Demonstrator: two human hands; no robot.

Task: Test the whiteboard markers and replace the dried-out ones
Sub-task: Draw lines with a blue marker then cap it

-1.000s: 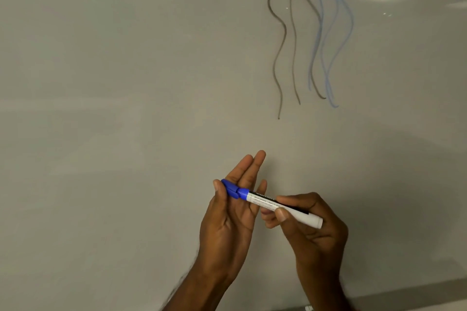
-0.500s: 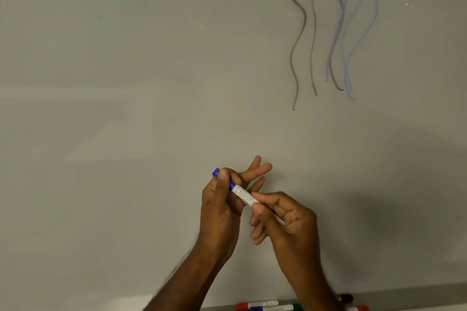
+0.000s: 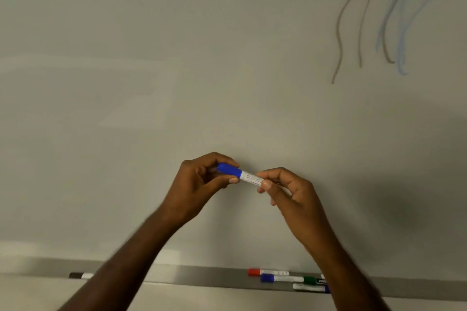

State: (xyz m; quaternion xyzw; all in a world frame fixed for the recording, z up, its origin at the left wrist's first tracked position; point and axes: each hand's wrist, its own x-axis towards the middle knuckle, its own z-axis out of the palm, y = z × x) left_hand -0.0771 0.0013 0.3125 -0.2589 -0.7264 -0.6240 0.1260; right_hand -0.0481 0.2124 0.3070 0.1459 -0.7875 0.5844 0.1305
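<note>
Marker [image 3: 246,176] lies nearly level between both hands: left hand [image 3: 202,184] pinches its blue cap [image 3: 229,169], right hand [image 3: 290,192] pinches the barrel.

Along the bottom of the whiteboard [image 3: 177,108] runs a grey metal tray [image 3: 202,279], and markers lie flat on it. Far left, a dark-capped marker [image 3: 79,275] sits alone, partly hidden behind a forearm. Right of centre there's a cluster: a red-capped marker [image 3: 267,272] at the back, a blue-capped marker [image 3: 280,278] just in front of it, a green-capped marker [image 3: 313,280] end-on beside the blue one, and another white-barrelled marker [image 3: 309,287] nearest the tray's front lip.
</note>
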